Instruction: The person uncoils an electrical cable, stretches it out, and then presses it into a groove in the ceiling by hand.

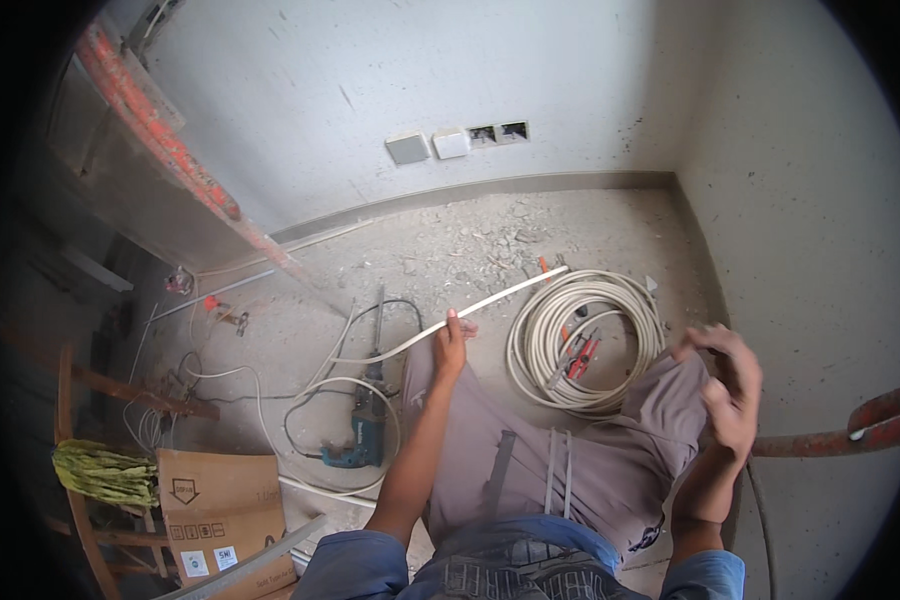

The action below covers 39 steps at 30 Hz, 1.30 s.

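Gritty floor (pixel 415 265) is bearing a round coil (pixel 535 345).
Left hand (pixel 452 347), reaching forward, is pinching smooth cream cable (pixel 515 291); right hand (pixel 732 395) is hovering by the knee (pixel 670 395), curved fingers spread.

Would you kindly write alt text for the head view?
A person's left hand grips a cream cable near a large cable coil on a dusty floor; the right hand is near the right knee. A teal power drill lies at left.

At the frame's right, my right hand (pixel 735 402) is blurred. Near the centre, my left hand (pixel 451 348) hides a bit of the cream cable (pixel 515 290). The bottom edge cuts off my shirt (pixel 515 578) and, lower left, the cardboard box (pixel 245 492).
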Available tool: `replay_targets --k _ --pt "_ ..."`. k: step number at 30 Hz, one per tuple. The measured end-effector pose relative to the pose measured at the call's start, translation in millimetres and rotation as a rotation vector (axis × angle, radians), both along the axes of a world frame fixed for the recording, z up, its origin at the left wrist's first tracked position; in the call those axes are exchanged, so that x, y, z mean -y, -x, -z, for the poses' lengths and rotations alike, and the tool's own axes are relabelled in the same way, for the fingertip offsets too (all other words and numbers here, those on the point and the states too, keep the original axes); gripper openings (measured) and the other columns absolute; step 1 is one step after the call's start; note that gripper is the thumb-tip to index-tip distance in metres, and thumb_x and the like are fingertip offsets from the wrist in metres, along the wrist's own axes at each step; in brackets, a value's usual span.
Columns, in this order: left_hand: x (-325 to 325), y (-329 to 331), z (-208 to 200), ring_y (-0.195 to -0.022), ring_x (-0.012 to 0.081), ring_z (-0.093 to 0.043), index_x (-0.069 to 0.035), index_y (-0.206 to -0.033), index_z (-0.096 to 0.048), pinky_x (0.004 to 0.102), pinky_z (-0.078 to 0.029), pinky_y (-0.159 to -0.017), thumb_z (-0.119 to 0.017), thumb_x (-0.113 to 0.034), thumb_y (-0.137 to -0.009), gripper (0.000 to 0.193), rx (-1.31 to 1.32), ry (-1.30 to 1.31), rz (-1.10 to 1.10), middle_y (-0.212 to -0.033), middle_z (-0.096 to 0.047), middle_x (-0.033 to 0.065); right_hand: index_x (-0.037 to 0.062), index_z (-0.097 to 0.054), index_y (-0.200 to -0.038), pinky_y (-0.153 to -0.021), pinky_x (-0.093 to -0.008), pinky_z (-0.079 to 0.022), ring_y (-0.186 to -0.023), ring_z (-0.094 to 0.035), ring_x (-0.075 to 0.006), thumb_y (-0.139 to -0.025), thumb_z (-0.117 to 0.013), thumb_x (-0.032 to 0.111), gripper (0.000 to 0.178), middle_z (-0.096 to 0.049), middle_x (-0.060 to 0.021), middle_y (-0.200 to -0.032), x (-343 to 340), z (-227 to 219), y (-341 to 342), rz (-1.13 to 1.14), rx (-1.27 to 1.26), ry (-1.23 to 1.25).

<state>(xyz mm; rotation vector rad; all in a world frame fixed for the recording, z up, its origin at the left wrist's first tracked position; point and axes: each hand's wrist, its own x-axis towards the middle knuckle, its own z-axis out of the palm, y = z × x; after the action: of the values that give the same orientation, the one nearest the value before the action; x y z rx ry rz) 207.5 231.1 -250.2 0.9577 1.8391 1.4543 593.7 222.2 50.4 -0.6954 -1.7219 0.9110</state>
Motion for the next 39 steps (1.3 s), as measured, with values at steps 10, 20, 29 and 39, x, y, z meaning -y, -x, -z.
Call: replay_targets --k 10,20,29,39 --pt "31 -1 -13 -0.08 0.0215 -0.066 0.003 -0.098 -0.063 0.0323 -0.052 -0.075 -0.031 -0.06 -0.097 0.071 0.39 0.038 -0.053 -0.089 -0.067 0.013 0.0072 -0.052 -0.131 -0.11 -0.0495 -0.026 -0.134 -0.033 -0.0397 -0.091 -0.055 0.027 0.045 -0.036 -0.0218 -0.144 86 224 -44 0.582 0.612 0.331" --pt "121 -50 -43 -0.09 0.0246 -0.065 0.001 -0.103 -0.062 0.0355 -0.051 -0.082 -0.052 -0.04 -0.096 0.043 0.205 0.134 0.184 -0.096 -0.066 0.0118 0.01 -0.042 -0.139 -0.106 -0.0581 -0.027 -0.136 -0.028 -0.0417 -0.084 -0.06 0.04 0.065 -0.029 -0.0224 -0.148 -14 256 -37 0.456 1.021 0.447" --pt "236 -77 -118 -0.134 0.0335 -0.034 -0.011 -0.105 -0.066 0.054 -0.02 -0.109 -0.067 -0.034 -0.083 0.032 -0.771 0.158 0.313 -0.134 -0.049 0.0107 0.0094 -0.048 -0.135 -0.106 -0.0641 -0.023 -0.138 -0.022 -0.0471 -0.082 -0.062 0.043 0.064 -0.029 -0.0275 -0.147 -55 243 9 0.3 1.21 0.411" --pt "303 -88 -83 -0.132 0.0268 -0.039 -0.018 -0.116 -0.064 0.0561 -0.016 -0.109 -0.059 -0.021 -0.082 0.034 -0.8 0.113 0.323 -0.133 -0.053 0.0057 0.0111 -0.058 -0.119 -0.102 -0.0634 -0.028 -0.135 -0.031 -0.0384 -0.085 -0.062 0.035 0.041 -0.048 -0.0109 -0.136 -67 277 14 0.332 1.098 0.249"
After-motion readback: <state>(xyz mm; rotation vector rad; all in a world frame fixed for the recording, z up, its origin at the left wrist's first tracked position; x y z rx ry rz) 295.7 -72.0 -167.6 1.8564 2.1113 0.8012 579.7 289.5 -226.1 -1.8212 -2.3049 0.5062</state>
